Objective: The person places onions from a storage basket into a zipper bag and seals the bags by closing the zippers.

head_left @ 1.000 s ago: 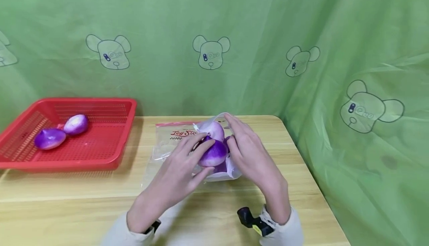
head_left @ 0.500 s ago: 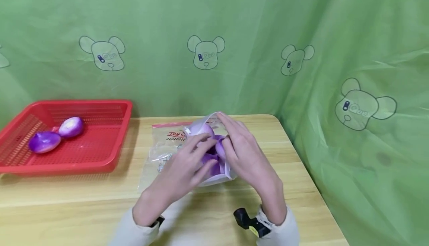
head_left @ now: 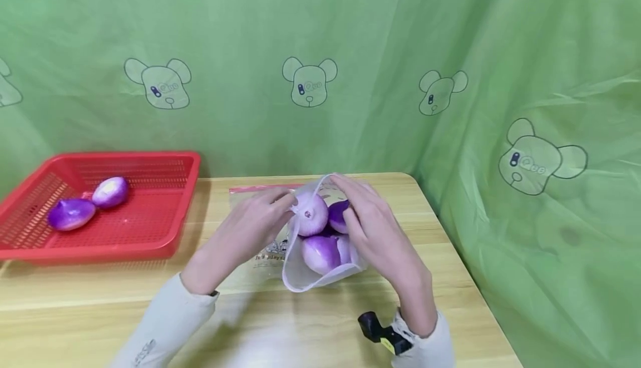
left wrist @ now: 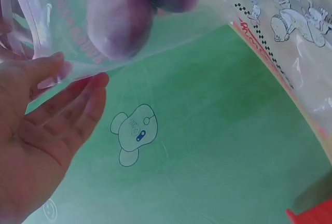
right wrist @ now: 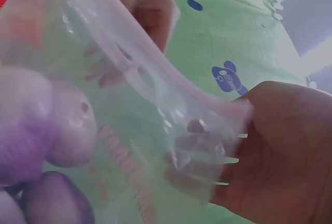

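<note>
- Evidently the opened translucent plastic bag (head_left: pixel 296 274) is the thing in hand; it sits on the pale wood-grain table (head_left: pixel 280 329), between the two hands, its mouth gaping toward the person.
- The left hand (head_left: pixel 250 223) pinches the bag's far-left edge between thumb and fingers, a narrow grip, probably so that the limp film stays spread.
- The right hand (head_left: pixel 378 226) holds the opposite edge, thumb on one side and fingers on the other, seemingly to steady the mouth as a counter-pull.
- Inside lie several rounded purple-and-white onions (head_left: pixel 320 255), bunched against one another; overlap hides their exact number. Their weight likely keeps the bag's base down.
- Flat printed clear plastic with a red top strip (head_left: pixel 270 259) lies partly beneath the bag; whether it is one sheet or more, I cannot tell.
- Well apart, at the left, a red perforated plastic basket (head_left: pixel 145 220) keeps two more purple-and-white onions (head_left: pixel 71 214) together, touching or nearly so.
</note>
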Demonstrator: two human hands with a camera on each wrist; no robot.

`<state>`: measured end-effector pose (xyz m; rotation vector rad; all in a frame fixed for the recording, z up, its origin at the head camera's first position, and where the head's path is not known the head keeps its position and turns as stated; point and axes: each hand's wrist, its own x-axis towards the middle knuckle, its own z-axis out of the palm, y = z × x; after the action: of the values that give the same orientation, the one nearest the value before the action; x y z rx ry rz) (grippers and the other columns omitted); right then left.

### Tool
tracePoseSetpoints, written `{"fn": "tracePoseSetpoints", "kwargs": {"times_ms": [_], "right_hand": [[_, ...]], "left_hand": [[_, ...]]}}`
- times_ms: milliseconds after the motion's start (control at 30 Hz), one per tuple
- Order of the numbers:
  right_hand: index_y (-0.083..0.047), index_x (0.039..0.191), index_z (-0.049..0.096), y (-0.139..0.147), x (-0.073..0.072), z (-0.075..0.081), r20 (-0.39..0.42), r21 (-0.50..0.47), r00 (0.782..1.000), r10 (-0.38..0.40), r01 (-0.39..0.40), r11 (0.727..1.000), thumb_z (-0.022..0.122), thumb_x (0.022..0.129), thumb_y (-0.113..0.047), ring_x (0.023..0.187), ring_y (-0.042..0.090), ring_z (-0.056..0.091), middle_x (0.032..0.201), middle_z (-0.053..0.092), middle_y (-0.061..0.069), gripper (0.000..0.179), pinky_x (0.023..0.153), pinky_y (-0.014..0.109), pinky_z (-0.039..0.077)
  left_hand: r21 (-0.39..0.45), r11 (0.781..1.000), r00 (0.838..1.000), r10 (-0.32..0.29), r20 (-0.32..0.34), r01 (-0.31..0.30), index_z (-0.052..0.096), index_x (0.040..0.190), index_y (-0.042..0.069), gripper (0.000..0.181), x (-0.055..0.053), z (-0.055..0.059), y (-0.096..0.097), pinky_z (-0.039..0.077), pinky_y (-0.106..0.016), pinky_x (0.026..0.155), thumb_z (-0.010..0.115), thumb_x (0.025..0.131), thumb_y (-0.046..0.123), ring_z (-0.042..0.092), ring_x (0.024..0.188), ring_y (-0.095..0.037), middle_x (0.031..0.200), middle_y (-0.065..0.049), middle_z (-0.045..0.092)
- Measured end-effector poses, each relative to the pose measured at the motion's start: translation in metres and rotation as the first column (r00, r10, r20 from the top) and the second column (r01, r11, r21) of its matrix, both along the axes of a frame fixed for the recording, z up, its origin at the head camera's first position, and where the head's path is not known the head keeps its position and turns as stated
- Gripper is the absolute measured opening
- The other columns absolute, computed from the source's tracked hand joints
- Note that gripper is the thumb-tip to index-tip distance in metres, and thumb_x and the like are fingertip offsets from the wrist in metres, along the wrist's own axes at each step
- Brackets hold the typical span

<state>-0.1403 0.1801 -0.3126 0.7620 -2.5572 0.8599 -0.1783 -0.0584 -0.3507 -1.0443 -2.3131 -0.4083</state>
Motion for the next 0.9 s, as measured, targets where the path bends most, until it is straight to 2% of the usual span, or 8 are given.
{"fn": "tracePoseSetpoints", "kwargs": {"times_ms": [100, 200, 267, 333, 433, 600, 733, 900], "right_hand": [[-0.013, 0.137, 0.060, 0.008, 0.014, 0.001, -0.041, 0.100, 0.999, -0.011, 0.015, 0.995, 0.055, 0.102, -0.029, 0.143, 0.026, 0.035, 0.156, 0.039, 0.003, 0.039, 0.113, 0.051, 0.035], [-0.018, 0.120, 0.072, 0.020, 0.036, 0.007, -0.041, 0.245, 0.998, -0.055, 0.063, 0.967, 0.069, 0.089, -0.054, 0.145, 0.034, 0.028, 0.161, 0.030, 0.006, 0.048, 0.109, 0.061, 0.035], [-0.019, 0.116, 0.073, 0.029, 0.048, 0.011, -0.027, 0.346, 0.995, -0.098, 0.101, 0.933, 0.075, 0.082, -0.055, 0.144, 0.042, 0.027, 0.161, 0.028, 0.012, 0.050, 0.106, 0.065, 0.037], [-0.017, 0.113, 0.074, 0.038, 0.053, 0.016, -0.037, 0.413, 0.990, -0.136, 0.140, 0.900, 0.080, 0.080, -0.045, 0.140, 0.046, 0.034, 0.156, 0.035, 0.019, 0.044, 0.104, 0.067, 0.038], [-0.009, 0.107, 0.074, 0.053, 0.046, 0.024, -0.104, 0.429, 0.980, -0.172, 0.200, 0.881, 0.079, 0.084, -0.021, 0.117, 0.046, 0.057, 0.131, 0.059, 0.026, 0.026, 0.093, 0.061, 0.049], [-0.001, 0.098, 0.074, 0.083, 0.019, 0.039, -0.252, 0.299, 0.948, -0.193, 0.266, 0.916, 0.073, 0.088, -0.004, 0.075, 0.031, 0.068, 0.091, 0.073, 0.018, 0.011, 0.067, 0.048, 0.058], [-0.003, 0.101, 0.075, 0.102, 0.002, 0.048, -0.298, 0.224, 0.936, -0.187, 0.259, 0.940, 0.073, 0.088, -0.005, 0.059, 0.019, 0.059, 0.085, 0.074, 0.014, 0.013, 0.053, 0.034, 0.049], [-0.002, 0.107, 0.074, 0.104, -0.019, 0.049, -0.264, 0.130, 0.957, -0.120, 0.158, 0.979, 0.070, 0.089, 0.002, 0.066, 0.018, 0.064, 0.092, 0.074, 0.014, 0.019, 0.057, 0.028, 0.054]], "left_hand": [[0.018, 1.000, 1.000, -0.012, -0.027, 0.012, 0.059, 0.085, 0.008, 0.010, -0.004, 0.004, 0.004, 0.040, -0.022, 0.050, 0.065, 0.094, 0.005, 0.045, 0.060, -0.011, 0.079, 0.000, 0.057], [0.082, 0.996, 0.999, -0.038, -0.006, 0.038, 0.061, 0.085, 0.007, 0.010, -0.010, 0.009, 0.008, 0.037, -0.021, 0.048, 0.063, 0.094, 0.003, 0.041, 0.057, -0.010, 0.071, 0.002, 0.053], [0.140, 0.989, 0.999, -0.051, 0.017, 0.048, 0.061, 0.085, 0.005, 0.010, -0.016, 0.013, 0.009, 0.041, -0.021, 0.050, 0.063, 0.094, 0.000, 0.045, 0.057, -0.010, 0.070, 0.001, 0.055], [0.205, 0.978, 0.997, -0.057, 0.048, 0.046, 0.062, 0.085, 0.003, 0.009, -0.021, 0.017, 0.011, 0.045, -0.020, 0.051, 0.063, 0.093, -0.002, 0.050, 0.058, -0.011, 0.071, -0.002, 0.059], [0.287, 0.958, 0.996, -0.043, 0.082, 0.017, 0.063, 0.086, 0.000, 0.008, -0.030, 0.025, 0.012, 0.047, -0.019, 0.049, 0.062, 0.093, -0.004, 0.053, 0.057, -0.012, 0.072, -0.006, 0.062], [0.368, 0.928, 0.994, 0.022, 0.103, -0.059, 0.065, 0.091, -0.004, 0.006, -0.040, 0.043, 0.006, 0.044, -0.021, 0.046, 0.062, 0.095, -0.001, 0.050, 0.052, -0.012, 0.076, -0.013, 0.067], [0.429, 0.898, 0.990, 0.042, 0.134, -0.097, 0.068, 0.093, -0.003, 0.006, -0.037, 0.056, -0.004, 0.040, -0.023, 0.044, 0.064, 0.094, 0.002, 0.046, 0.048, -0.013, 0.084, -0.015, 0.072], [0.509, 0.857, 0.989, 0.008, 0.150, -0.084, 0.070, 0.094, -0.003, 0.006, -0.020, 0.062, -0.020, 0.047, -0.019, 0.049, 0.066, 0.094, 0.002, 0.059, 0.055, -0.015, 0.088, -0.014, 0.074]]}}
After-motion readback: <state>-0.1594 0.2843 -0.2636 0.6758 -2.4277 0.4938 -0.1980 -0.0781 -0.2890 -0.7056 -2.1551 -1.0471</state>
